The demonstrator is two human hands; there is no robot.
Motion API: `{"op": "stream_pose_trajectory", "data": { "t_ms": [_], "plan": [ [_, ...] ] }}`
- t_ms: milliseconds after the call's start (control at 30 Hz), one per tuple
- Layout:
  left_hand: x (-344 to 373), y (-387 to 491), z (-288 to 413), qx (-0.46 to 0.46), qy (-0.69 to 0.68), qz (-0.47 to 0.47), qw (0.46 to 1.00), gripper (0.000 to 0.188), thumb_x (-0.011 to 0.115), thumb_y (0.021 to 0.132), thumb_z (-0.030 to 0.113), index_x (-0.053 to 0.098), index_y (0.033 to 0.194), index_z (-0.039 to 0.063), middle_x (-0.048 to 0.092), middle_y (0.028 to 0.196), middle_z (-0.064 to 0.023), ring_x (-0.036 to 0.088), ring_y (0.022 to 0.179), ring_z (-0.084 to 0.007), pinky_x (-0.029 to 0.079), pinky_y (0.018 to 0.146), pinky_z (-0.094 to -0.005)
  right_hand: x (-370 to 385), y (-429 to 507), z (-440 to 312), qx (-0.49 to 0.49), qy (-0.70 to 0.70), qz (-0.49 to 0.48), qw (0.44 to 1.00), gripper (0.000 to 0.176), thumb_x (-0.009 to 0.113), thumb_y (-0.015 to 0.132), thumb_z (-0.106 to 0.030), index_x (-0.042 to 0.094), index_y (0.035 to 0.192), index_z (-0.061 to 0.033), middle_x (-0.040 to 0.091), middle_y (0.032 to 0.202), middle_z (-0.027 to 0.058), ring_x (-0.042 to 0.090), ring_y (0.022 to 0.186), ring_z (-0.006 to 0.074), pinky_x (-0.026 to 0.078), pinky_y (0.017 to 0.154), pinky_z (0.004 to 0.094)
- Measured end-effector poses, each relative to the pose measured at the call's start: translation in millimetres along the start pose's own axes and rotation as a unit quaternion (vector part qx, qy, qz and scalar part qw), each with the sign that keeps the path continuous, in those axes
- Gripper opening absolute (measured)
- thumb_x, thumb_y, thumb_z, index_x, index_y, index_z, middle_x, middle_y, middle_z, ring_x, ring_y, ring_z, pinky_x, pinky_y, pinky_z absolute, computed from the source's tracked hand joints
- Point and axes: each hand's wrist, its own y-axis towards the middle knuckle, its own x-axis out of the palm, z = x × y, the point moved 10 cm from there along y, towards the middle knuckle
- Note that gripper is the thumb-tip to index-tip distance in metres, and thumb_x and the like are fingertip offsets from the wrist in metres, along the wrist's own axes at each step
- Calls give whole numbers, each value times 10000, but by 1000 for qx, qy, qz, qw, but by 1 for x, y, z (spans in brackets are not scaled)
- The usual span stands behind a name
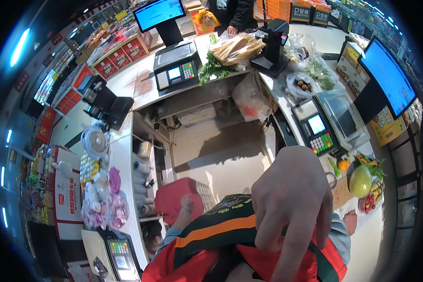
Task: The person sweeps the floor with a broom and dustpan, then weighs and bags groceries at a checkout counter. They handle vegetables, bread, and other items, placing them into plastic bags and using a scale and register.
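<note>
My right hand (292,197) is raised close to the camera, looming large over my red vest (204,262). Its fingers point down towards the lens, one stretched out and the others bent and apart. I see nothing held in it. Lower down, my left hand (187,201), with a band at the wrist, lies over or just above a dark red covered object (171,197), perhaps a seat. Whether it grips the cover cannot be told. A beige slatted surface (206,195) shows beside the red cover.
White counters (121,155) surround me on three sides. They carry weighing scales (176,68), leafy greens (215,67), bagged goods (238,49), a small fan (95,141), a pomelo-like fruit (360,181) and a monitor (387,77). A person (236,16) stands across the far counter.
</note>
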Motion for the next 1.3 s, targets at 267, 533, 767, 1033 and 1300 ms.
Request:
{"op": "stream_pose_trajectory", "data": {
  "t_ms": [267, 533, 767, 1033, 1300],
  "plan": [
    [1, 82, 31, -100, 75, -127, 984, 113, 531, 878, 174, 549, 988, 186, 518, 732, 0, 521, 617, -150, 421, 489, -310, -152, -83, 18, -2, -14, 9, 1000, 566, 608, 857, -294, 457, 1302, 21, 456, 777, 62, 520, 519, 146, 407, 389, 256],
    [169, 200, 266, -60, 75, -179, 979, 114, 510, 886, 135, 545, 992, 160, 514, 700, 6, 493, 545, -119, 395, 464, -248, -306, -158, 70, 41, -80, 33, 995, 599, 639, 836, -343, 475, 1270, 37, 464, 761, 60, 532, 525, 191, 397, 399, 300],
    [438, 152, 545, 240, 125, -265, 925, 256, 592, 888, 92, 567, 1140, 54, 620, 873, -24, 584, 692, -71, 442, 561, -188, -519, -379, 105, 268, -160, 451, 836, 362, 642, 853, -267, 634, 1028, 49, 613, 864, 77, 540, 588, 93, 418, 485, 218],
    [567, 111, 578, 215, 140, -349, 902, 195, 576, 897, 71, 591, 1089, 36, 646, 909, -53, 605, 767, -92, 468, 628, -189, -701, -806, 106, 634, -406, 627, 201, 379, 676, 754, -361, 665, 1002, -75, 684, 920, 130, 662, 863, 227, 515, 746, 344],
    [622, 105, 639, 345, 186, -273, 879, 155, 612, 869, 73, 631, 1013, 20, 645, 889, -18, 582, 800, -68, 466, 724, -220, -769, -918, 139, 812, -440, 379, 61, 482, 646, 758, -314, 583, 1207, -148, 572, 1225, 140, 517, 1178, 301, 332, 1017, 483]
  ]
}}
